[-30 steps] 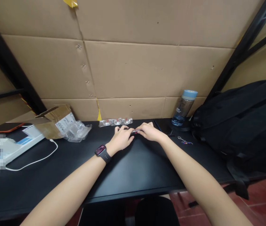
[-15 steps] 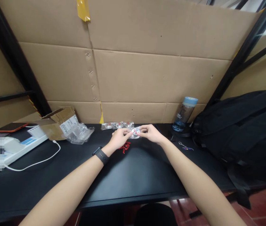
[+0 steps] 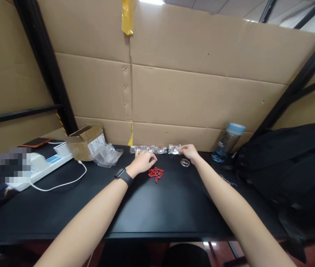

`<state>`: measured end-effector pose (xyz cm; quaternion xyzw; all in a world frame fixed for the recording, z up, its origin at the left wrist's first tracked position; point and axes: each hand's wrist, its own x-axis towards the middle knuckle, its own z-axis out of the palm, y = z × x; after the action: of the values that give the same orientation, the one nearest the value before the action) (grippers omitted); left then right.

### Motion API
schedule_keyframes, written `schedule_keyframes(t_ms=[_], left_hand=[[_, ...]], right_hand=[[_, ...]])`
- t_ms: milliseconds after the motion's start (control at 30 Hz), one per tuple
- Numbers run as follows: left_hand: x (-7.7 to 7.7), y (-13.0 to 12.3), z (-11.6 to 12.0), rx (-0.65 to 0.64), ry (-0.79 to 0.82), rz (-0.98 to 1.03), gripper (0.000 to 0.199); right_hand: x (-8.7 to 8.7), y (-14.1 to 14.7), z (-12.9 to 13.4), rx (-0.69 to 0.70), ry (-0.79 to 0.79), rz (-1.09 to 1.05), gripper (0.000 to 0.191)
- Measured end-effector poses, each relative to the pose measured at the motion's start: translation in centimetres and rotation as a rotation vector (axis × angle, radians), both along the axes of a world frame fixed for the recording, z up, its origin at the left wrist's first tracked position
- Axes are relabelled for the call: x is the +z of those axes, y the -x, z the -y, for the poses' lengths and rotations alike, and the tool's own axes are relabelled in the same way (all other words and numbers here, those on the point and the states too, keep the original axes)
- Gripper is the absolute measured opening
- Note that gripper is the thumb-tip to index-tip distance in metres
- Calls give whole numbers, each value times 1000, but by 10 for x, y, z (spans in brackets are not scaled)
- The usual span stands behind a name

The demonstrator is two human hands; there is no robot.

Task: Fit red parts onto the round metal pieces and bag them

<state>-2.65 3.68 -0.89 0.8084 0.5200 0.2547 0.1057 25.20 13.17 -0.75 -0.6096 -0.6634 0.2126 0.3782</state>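
Right hand on the packet's edge, row off to the left!

Here we are at the back of the black table (image 3: 174, 207), and my right hand (image 3: 188, 152) has its fingertips drawn close together at the right-hand edge of a clear packet (image 3: 174, 149). Pinching the film or just pressing it? From here I cannot tell.

And this is the relation that counts: the packet lies directly left of those fingertips, flat, just short of a row of similar packets (image 3: 149, 149), with a narrow gap between. The row's long axis runs left to right along the foot of the cardboard wall (image 3: 171, 100), and my packet sits nearly in line with it. The right hand is clearly the nearer one.

My left hand (image 3: 143, 162), palm down, fingers loosely curled, hangs in front of the row; I see nothing in it, but its underside is hidden. Just below it to the right, red pieces (image 3: 156, 173) lie in a loose heap, pointing every way. A clear round piece (image 3: 185, 162) sits alone, just nearer me than the right hand!
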Motion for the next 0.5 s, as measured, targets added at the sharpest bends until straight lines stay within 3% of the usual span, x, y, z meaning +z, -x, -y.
schedule_keyframes(t_ms=[133, 300, 400, 500], left_hand=[[1, 1, 3, -189, 89, -32, 18], [-10, -11, 10, -160, -57, -126, 15], [-14, -18, 13, -148, -134, -157, 11], [-15, -23, 17, -117, -148, -185, 11]], right_hand=[[-8, 8, -15, -149, 31, 154, 17], [-14, 17, -15, -241, 28, 338, 28], [-8, 8, -5, -157, -11, 461, 32], [-1, -13, 12, 66, -4, 538, 37]])
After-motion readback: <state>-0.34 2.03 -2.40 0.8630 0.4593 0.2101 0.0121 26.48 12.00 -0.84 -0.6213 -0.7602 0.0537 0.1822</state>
